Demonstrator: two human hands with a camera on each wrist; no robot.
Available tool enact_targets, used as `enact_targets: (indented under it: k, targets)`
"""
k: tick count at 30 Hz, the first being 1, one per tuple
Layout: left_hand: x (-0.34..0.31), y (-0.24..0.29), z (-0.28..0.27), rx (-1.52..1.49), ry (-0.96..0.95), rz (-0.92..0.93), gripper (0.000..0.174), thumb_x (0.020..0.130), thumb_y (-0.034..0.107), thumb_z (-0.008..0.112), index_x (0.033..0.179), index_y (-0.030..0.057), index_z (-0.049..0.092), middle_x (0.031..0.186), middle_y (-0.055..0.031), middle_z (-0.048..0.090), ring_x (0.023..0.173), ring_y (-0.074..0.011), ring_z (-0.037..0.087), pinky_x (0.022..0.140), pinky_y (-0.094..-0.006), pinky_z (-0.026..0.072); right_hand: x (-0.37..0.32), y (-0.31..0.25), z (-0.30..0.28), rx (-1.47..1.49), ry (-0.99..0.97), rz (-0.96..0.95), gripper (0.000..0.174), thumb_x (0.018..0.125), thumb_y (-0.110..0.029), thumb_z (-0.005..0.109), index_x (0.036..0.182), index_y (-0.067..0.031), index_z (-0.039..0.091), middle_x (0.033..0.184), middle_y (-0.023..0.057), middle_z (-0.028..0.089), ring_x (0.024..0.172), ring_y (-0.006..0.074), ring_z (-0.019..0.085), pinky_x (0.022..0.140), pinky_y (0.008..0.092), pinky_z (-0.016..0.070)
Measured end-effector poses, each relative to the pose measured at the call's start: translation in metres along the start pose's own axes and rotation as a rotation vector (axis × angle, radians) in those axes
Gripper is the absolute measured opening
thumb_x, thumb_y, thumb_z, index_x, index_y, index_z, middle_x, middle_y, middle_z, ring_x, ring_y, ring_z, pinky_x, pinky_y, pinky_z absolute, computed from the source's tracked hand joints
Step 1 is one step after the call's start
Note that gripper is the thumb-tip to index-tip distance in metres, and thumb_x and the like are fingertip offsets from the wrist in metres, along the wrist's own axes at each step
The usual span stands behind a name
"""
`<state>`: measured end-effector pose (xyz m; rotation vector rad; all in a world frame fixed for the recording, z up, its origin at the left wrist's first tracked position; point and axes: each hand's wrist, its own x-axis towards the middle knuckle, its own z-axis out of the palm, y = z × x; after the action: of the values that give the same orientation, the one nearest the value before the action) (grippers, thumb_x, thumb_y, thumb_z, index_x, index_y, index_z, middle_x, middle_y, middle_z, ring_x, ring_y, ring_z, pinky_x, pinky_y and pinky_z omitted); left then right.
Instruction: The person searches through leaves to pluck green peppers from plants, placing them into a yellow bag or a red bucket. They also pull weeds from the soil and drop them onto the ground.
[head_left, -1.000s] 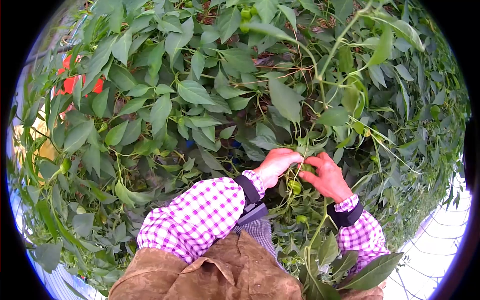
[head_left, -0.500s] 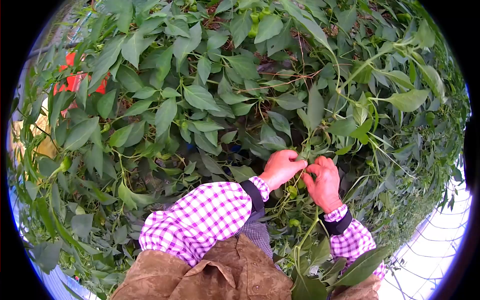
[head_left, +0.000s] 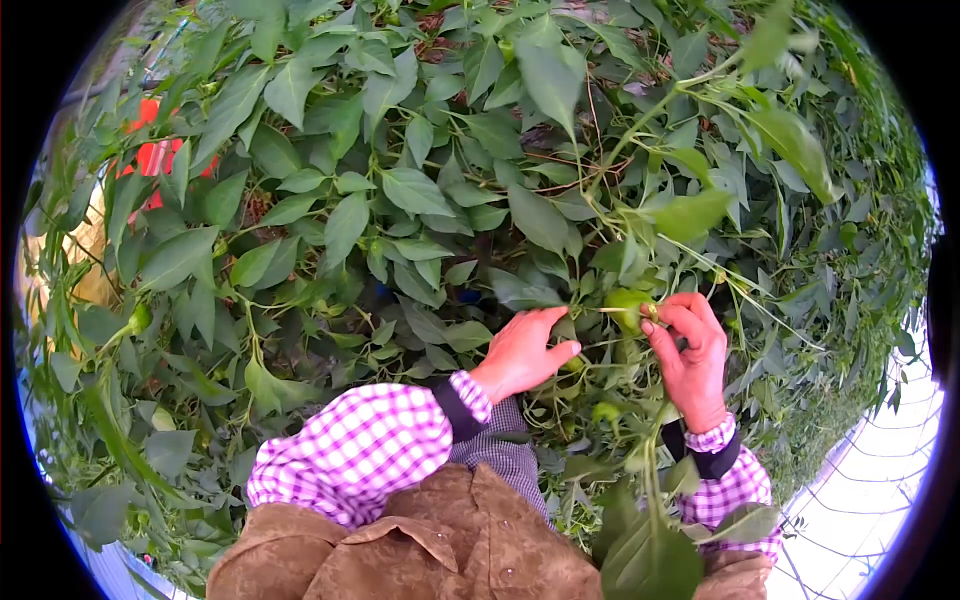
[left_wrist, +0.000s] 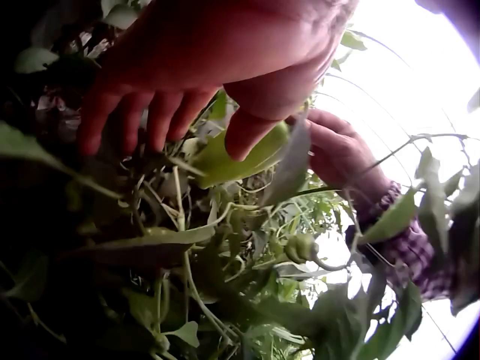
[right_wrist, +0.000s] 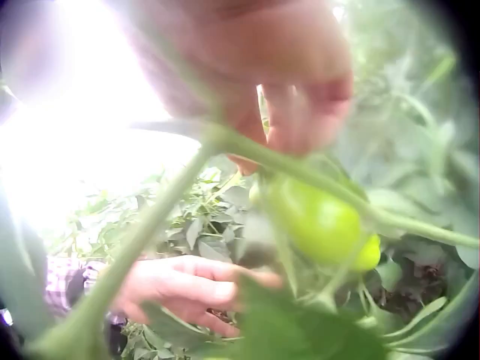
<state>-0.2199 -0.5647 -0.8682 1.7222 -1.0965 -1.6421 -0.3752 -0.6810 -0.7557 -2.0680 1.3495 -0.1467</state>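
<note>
A glossy green pepper (head_left: 627,309) is at the middle of the foliage in the head view. My right hand (head_left: 693,355) pinches it by the stem end between thumb and forefinger. The pepper (right_wrist: 319,217) hangs below the fingertips in the right wrist view, partly behind a thick plant stem (right_wrist: 300,169). To its left, my left hand (head_left: 525,352) has its fingers extended among leaves and holds nothing. In the left wrist view its thumb overlaps the pepper (left_wrist: 244,161). A smaller green pepper (head_left: 605,411) hangs lower on the plant.
Dense pepper plants surround both hands. A leafy branch (head_left: 650,470) rises in front of my right forearm, and another (head_left: 640,140) arches above the hands. Another green pepper (head_left: 140,318) hangs at the left. Something red (head_left: 160,157) shows through leaves at the upper left.
Both hands were close together at the stems. They have since parted, the left drawing back leftward and the right moving right with the pepper pinched. The branch above has swung.
</note>
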Motion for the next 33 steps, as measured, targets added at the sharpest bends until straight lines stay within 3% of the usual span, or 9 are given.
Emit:
enact_targets:
  k: [3,6,10,13,16,19,21,28,33]
  targets:
    - [-0.027,0.025,-0.041,0.053,0.119,0.399,0.072,0.073,0.027,0.072,0.134,0.0056,0.040,0.134,-0.0167,0.045,0.119,-0.0328,0.048,0.103,-0.0402,0.0375,0.020,-0.040,-0.002,-0.068,-0.187,-0.235,0.016,0.072,-0.002,0.069,0.088,-0.0019,0.065,0.087,0.0103,0.060,0.082,0.0260,0.060,0.070,0.0324,0.0478]
    - [-0.037,0.020,-0.065,-0.190,0.102,0.396,0.067,0.072,0.022,0.075,0.129,0.0044,0.044,0.130,-0.0157,0.048,0.117,-0.0328,0.050,0.100,-0.0384,0.0400,0.024,-0.056,0.038,0.615,-0.271,0.061,0.020,0.070,-0.001,0.065,0.090,-0.0029,0.066,0.087,0.0098,0.061,0.082,0.0264,0.060,0.072,0.0312,0.0489]
    - [-0.048,-0.026,-0.090,-0.311,0.031,0.235,0.058,0.075,0.018,0.074,0.124,0.0030,0.047,0.118,-0.0134,0.056,0.111,-0.0257,0.055,0.094,-0.0349,0.0441,0.061,-0.077,0.066,0.246,-0.561,-0.309,0.016,0.077,-0.002,0.063,0.092,0.0001,0.066,0.080,0.0091,0.065,0.074,0.0225,0.062,0.069,0.0293,0.0506]
    - [-0.056,-0.070,-0.091,-0.425,0.060,0.113,0.054,0.076,0.019,0.074,0.121,0.0021,0.050,0.117,-0.0106,0.057,0.108,-0.0212,0.056,0.092,-0.0342,0.0448,0.088,-0.060,0.105,0.416,-0.909,0.024,0.018,0.085,-0.007,0.056,0.099,0.0017,0.064,0.082,0.0119,0.067,0.074,0.0249,0.063,0.072,0.0299,0.0509]
    - [-0.073,-0.093,-0.110,-0.704,0.077,-0.137,0.034,0.085,0.017,0.065,0.113,0.0019,0.054,0.100,-0.0057,0.061,0.090,-0.0143,0.061,0.079,-0.0291,0.0501,0.107,0.014,0.183,0.039,-0.639,-0.190,0.025,0.089,-0.016,0.051,0.103,0.0005,0.064,0.090,0.0119,0.069,0.083,0.0270,0.065,0.079,0.0348,0.0513]
    - [-0.104,-0.100,-0.146,-0.858,0.074,-0.157,0.035,0.082,0.012,0.055,0.115,-0.0004,0.052,0.110,-0.0114,0.058,0.097,-0.0228,0.062,0.088,-0.0356,0.0482,0.114,0.078,0.274,0.762,-0.565,-0.263,0.027,0.086,-0.020,0.053,0.102,-0.0033,0.066,0.099,0.0173,0.067,0.094,0.0326,0.065,0.083,0.0377,0.0508]
    - [-0.125,-0.095,-0.164,-0.922,0.124,-0.219,0.040,0.080,0.018,0.058,0.115,-0.0005,0.051,0.108,-0.0127,0.058,0.098,-0.0243,0.061,0.087,-0.0371,0.0490,0.130,0.131,0.355,-0.557,-0.800,-0.103,0.030,0.083,-0.023,0.055,0.103,-0.0043,0.066,0.107,0.0188,0.064,0.099,0.0346,0.062,0.085,0.0388,0.0506]
    - [-0.164,-0.098,-0.200,-0.957,0.223,-0.236,0.042,0.077,0.023,0.060,0.112,-0.0002,0.051,0.094,-0.0126,0.061,0.091,-0.0221,0.061,0.081,-0.0348,0.0507,0.098,0.062,0.277,0.028,-0.113,-0.194,0.038,0.082,-0.030,0.056,0.109,-0.0038,0.063,0.111,0.0218,0.060,0.103,0.0414,0.056,0.091,0.0462,0.0446]
    - [-0.171,-0.092,-0.219,-0.993,0.231,-0.224,0.042,0.079,0.026,0.056,0.110,-0.0019,0.051,0.089,-0.0141,0.061,0.087,-0.0269,0.063,0.079,-0.0401,0.0533,0.103,0.017,0.211,0.230,-0.540,0.179,0.031,0.085,-0.023,0.055,0.102,0.0014,0.064,0.097,0.0216,0.066,0.095,0.0365,0.060,0.087,0.0400,0.0458]
